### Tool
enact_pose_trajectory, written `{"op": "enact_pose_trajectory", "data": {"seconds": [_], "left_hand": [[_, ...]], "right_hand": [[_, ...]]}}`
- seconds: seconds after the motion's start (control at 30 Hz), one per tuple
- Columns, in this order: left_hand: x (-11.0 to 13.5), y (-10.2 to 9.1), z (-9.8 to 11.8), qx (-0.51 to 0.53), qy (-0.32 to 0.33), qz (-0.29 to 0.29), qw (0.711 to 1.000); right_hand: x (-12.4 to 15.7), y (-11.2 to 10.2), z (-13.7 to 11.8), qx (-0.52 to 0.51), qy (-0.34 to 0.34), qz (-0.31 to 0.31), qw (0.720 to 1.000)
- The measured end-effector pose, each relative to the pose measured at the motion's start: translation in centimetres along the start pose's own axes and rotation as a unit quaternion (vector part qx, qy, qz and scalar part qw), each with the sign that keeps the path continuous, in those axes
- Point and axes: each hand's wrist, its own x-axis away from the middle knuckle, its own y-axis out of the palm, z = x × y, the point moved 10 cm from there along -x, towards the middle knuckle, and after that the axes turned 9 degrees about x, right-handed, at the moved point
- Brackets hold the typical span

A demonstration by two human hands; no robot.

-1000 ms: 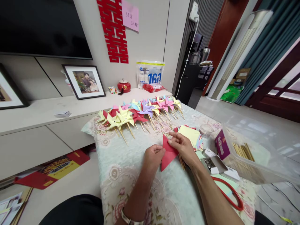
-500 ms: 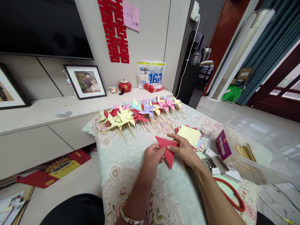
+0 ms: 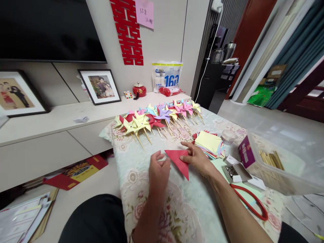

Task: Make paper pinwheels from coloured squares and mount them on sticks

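Observation:
A red square of paper (image 3: 178, 160), folded into a triangle, is pinched at its right side by my right hand (image 3: 199, 160), thumb on top and index finger stretched out beyond it. My left hand (image 3: 159, 170) is just left of the paper, slightly blurred, its fingers curled loosely apart and nothing in them. To the right of my right hand lies a stack of coloured paper squares (image 3: 209, 141), a pale yellow sheet uppermost. Finished paper pinwheels (image 3: 141, 123) on wooden sticks lie in rows at the table's far side.
A small box of metal fasteners (image 3: 231, 171) and a red loop handle (image 3: 253, 202) lie right of my forearm. A clear plastic bin (image 3: 286, 184) holds wooden sticks (image 3: 272, 160). A round clear container (image 3: 229, 135) stands behind. The floral tablecloth (image 3: 162, 209) covers the table.
My left hand has let go of the red paper and moved a little left, its fingers opening. My right hand keeps hold of the triangle, which has turned slightly. The view has shifted left.

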Motion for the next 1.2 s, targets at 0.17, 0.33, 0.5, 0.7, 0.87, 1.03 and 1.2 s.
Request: {"op": "enact_pose_trajectory", "data": {"seconds": [0.17,0.33,0.5,0.7,0.87,1.03,1.2], "left_hand": [[8.3,-5.8,6.1,-0.255,0.348,0.050,0.901],[14.9,-3.8,3.6,-0.419,0.445,-0.090,0.786],[15.8,-1.2,1.3,-0.477,0.434,-0.137,0.752],[15.2,-1.0,0.6,-0.502,0.418,-0.136,0.745],[15.3,-1.0,0.6,-0.502,0.422,-0.134,0.743],[15.3,-1.0,0.5,-0.502,0.415,-0.133,0.747],[15.5,-1.1,0.5,-0.502,0.419,-0.138,0.744]], "right_hand": [[1.2,4.6,0.2,0.044,-0.012,-0.146,0.988],[2.7,6.8,-1.2,0.235,-0.106,-0.155,0.954],[3.8,7.3,-1.7,0.292,-0.136,-0.131,0.937],[4.7,6.4,-2.3,0.406,-0.146,-0.092,0.897],[8.6,4.3,-4.3,0.398,-0.220,0.044,0.889],[14.6,6.2,-4.0,0.370,-0.306,0.032,0.876],[16.7,7.5,-2.4,0.434,-0.321,0.042,0.841]]}}
